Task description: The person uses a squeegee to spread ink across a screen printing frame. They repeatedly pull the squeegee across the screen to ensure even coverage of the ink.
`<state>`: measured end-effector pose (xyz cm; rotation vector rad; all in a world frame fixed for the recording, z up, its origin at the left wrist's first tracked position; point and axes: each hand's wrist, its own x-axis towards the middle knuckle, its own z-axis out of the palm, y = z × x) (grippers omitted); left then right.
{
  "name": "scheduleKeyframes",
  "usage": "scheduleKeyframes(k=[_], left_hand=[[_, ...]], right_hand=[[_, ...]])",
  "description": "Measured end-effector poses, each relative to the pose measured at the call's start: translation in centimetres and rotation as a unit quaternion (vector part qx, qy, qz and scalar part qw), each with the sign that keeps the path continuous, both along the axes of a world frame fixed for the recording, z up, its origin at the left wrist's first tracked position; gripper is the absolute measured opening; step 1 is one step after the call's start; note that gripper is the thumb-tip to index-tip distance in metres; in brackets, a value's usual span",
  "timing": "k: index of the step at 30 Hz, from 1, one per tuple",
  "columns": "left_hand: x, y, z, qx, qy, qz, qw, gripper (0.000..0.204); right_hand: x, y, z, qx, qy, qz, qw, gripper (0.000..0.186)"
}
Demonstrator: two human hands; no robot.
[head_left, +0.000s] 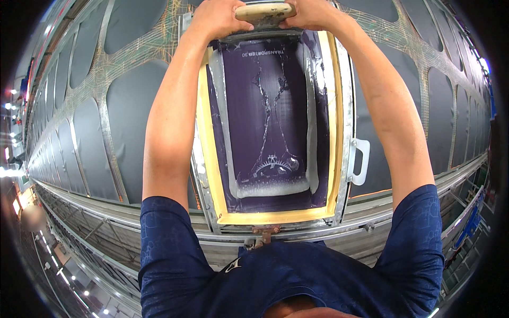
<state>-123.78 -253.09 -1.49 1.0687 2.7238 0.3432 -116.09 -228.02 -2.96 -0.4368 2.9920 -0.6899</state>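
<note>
Both of my arms stretch away over a screen printing frame point(339, 122) with a dark purple mesh point(246, 106) edged in yellow tape. At its far end, a squeegee point(265, 11) with a pale wooden handle lies crosswise. My left hand point(222, 17) is closed round the handle's left end, and my right hand point(310, 15) grips the right end; the thumbs show on the near side, while most fingers are hidden. Glossy streaks of clear or whitish ink point(268, 111) run down the mesh toward a crown-like design near the close end. Greyish ink bands line both sides.
Dark cut panels point(135, 90) lie on a long patterned table to both sides. A white handle point(360, 161) sticks out from the frame's right side. Metal rails point(382, 220) run along the table's near edge, with a rusty clamp point(265, 231) below the frame.
</note>
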Motion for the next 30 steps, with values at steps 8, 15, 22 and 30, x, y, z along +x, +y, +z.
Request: scheduleKeyframes(k=[8,15,22,30], left_hand=[[12.7,-5.0,0.5,0.041,0.032,-0.042,0.998,0.028],[34.7,-12.9,2.0,0.015,0.004,-0.076,0.997,0.022],[39.1,-14.6,2.4,0.098,0.038,-0.049,0.993,0.031],[39.5,-15.8,2.2,0.057,0.028,-0.06,0.996,0.039]], right_hand=[[13.4,-7.0,4.0,0.04,-0.104,-0.091,0.99,0.029],[34.8,-14.4,4.8,0.073,-0.103,-0.04,0.991,0.028],[35.1,-7.2,4.1,0.01,0.137,-0.35,0.927,0.045],[35.4,-3.2,0.4,-0.122,0.019,-0.509,0.852,0.033]])
